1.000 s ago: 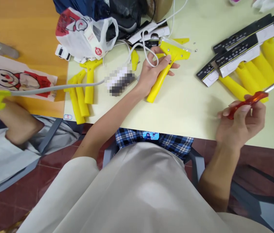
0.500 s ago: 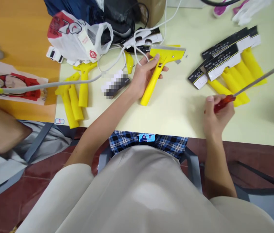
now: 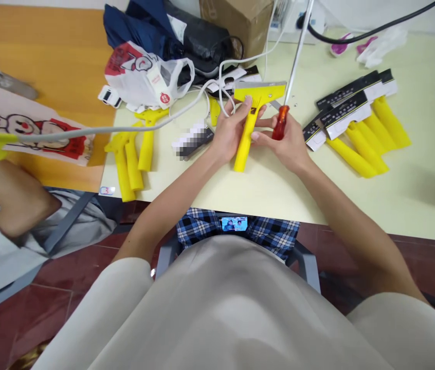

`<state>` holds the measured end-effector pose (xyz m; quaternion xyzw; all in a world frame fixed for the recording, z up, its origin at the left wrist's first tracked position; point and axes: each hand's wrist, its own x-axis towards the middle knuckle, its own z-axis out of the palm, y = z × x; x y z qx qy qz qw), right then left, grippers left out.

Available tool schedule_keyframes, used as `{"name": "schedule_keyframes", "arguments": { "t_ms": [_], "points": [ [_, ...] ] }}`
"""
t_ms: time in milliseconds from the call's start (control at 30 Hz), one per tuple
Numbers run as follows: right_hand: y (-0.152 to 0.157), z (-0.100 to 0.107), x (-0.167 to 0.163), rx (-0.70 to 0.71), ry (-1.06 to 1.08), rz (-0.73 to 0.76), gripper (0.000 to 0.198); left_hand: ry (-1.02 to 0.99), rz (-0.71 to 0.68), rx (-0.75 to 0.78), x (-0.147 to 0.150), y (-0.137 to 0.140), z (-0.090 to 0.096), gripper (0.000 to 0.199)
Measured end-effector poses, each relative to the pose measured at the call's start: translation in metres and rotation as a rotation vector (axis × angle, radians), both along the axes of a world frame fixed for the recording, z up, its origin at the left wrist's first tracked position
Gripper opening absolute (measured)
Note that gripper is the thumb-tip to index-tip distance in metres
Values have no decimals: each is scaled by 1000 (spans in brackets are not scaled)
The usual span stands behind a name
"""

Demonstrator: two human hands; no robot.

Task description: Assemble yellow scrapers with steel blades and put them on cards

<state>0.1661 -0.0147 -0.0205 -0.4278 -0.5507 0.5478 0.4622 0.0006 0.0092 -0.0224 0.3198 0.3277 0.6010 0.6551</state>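
Right grip (image 3: 293, 145) had come inward across the desk (image 3: 271, 191), bringing the red screwdriver (image 3: 280, 123) beside the yellow scraper (image 3: 245, 144); work thus centred there. Scraper: over mid-desk, handle end nearest, long axis leaning slightly rightward going away, blade (image 3: 261, 85) farthest. Left grip (image 3: 228, 132) clasped the scraper; right grip, the screwdriver.

the yellow plastic t-shaped scraper (image 3: 248, 131) is held tilted, its wide, grey-edged head at the far end. just to its right, the red-handled metal screwdriver (image 3: 280, 123) has its long shaft directed forward.
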Motion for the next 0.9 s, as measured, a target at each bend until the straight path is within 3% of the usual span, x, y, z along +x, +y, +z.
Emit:
{"name": "schedule_keyframes", "arguments": {
  "t_ms": [100, 167, 233, 333, 433, 567, 733, 800, 900],
  "points": [
    [11, -5, -17, -81, 151, 59, 88, 262, 25, 200, -17, -2, -4, 48],
    [11, -9, -19, -119, 210, 48, 86, 548, 7, 355, -41, -8, -6, 57],
    [8, -10, -17, -167, 249, 34, 83, 857, 73, 492, -75, -19, -9, 66],
    [5, -8, -11, -214, 260, -27, 80, 1208, 179, 551, -130, -45, -20, 67],
    [7, -6, -4, -159, 211, -141, 78, 1369, 160, 529, -167, -71, -31, 78],
    [16, -13, 7, 13, 16, -381, 66, 1402, 208, 464, -162, -99, -28, 70],
    [29, -15, 18, 228, -44, -627, 41, 1144, 166, 457, -98, -130, -8, 53],
    [34, -10, 20, 294, -4, -679, 38, 904, 47, 395, -70, -137, -3, 52],
    [41, -1, 21, 379, 5, -799, 35, 629, -284, 329, -35, -133, 4, 42]
  ]
}}
